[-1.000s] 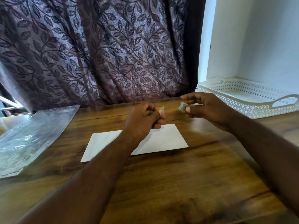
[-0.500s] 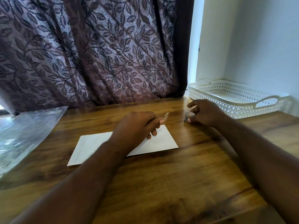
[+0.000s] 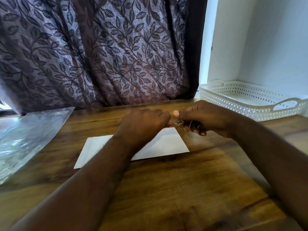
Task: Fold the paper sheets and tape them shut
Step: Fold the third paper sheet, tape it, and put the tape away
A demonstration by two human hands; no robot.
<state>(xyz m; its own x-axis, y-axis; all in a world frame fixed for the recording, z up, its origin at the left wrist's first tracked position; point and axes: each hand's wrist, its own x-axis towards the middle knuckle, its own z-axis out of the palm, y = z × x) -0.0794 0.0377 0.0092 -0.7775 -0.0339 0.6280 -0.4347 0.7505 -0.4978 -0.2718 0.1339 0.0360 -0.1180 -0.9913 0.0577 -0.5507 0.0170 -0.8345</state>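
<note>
**Surface.** Wooden table [image 3: 183,189], brown with dark grain, filling the lower half of the frame.

**Room.** Purple curtain [image 3: 100,55] with a leaf-and-vine pattern hangs across the upper left and centre, down to the table's far edge. White wall [image 3: 266,39] takes the upper right.

**Item 1.** White perforated tray [image 3: 225,99] with cut-out handles, on the table at right of frame, against the wall.

**Item 2.** Clear plastic bag [image 3: 25,139], crinkled, lying flat at the left edge of the frame.

**Item 3.** Folded paper sheet [image 3: 166,144], white, flat on the table at centre frame, long side running left to right. The left forearm crosses over its middle.

**Item 4.** Tape strip [image 3: 177,122], small and translucent, somewhat blurred, held off the table just above the sheet's upper right corner.

**Left hand** [image 3: 143,125]: fingers curled, pinching the strip's left end, placed over the sheet's upper edge.

**Right hand** [image 3: 205,117]: fingers curled, thumb tip forward, pinching the strip's right end, placed just right of the sheet's upper right corner. The two hands meet fingertip to fingertip. Whether either touches the sheet cannot be told.
</note>
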